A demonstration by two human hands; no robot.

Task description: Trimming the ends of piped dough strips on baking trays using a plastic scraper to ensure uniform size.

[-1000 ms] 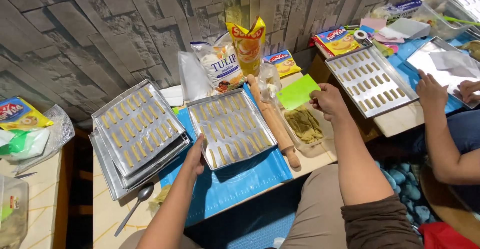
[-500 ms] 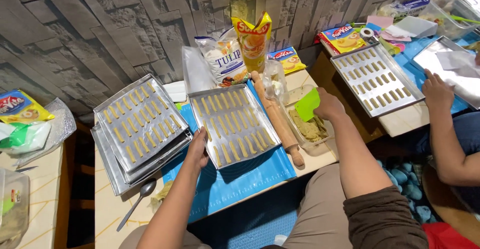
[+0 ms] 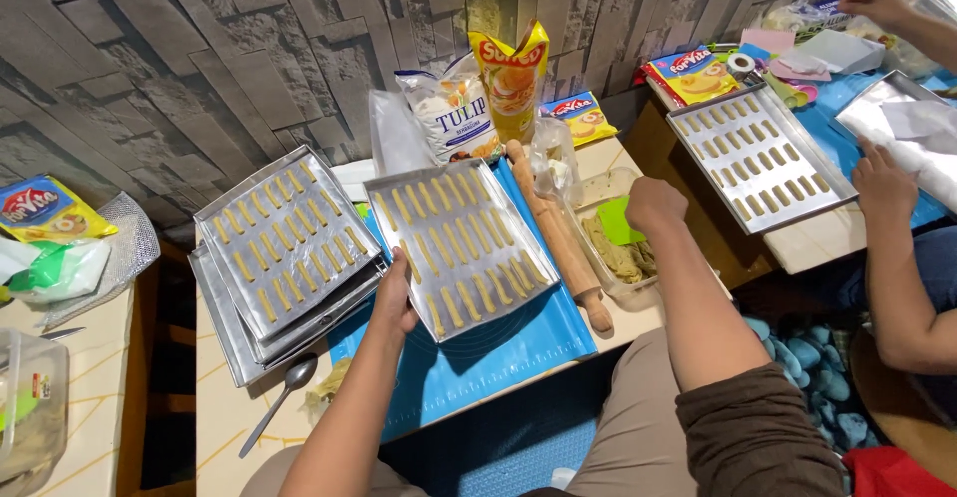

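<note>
My left hand [image 3: 395, 296] grips the near left edge of a metal baking tray [image 3: 384, 196] lined with several rows of thin dough sticks; the tray rests on a blue mat [image 3: 498, 352]. My right hand [image 3: 653, 205] is closed on a green plastic scraper [image 3: 616, 222], held over a clear container of dough [image 3: 618, 258]. A wooden rolling pin [image 3: 558, 238] lies between the tray and that container.
A stack of filled trays [image 3: 284, 253] sits to the left with a spoon [image 3: 279, 402] in front of it. Flour and oil packets [image 3: 478, 98] stand against the stone wall. On the right, another person's hands [image 3: 882, 183] work beside a further tray [image 3: 758, 153].
My right hand has lowered the green scraper from above into the dough container. My left hand has stayed on the tray's edge. The camera has shifted slightly.
</note>
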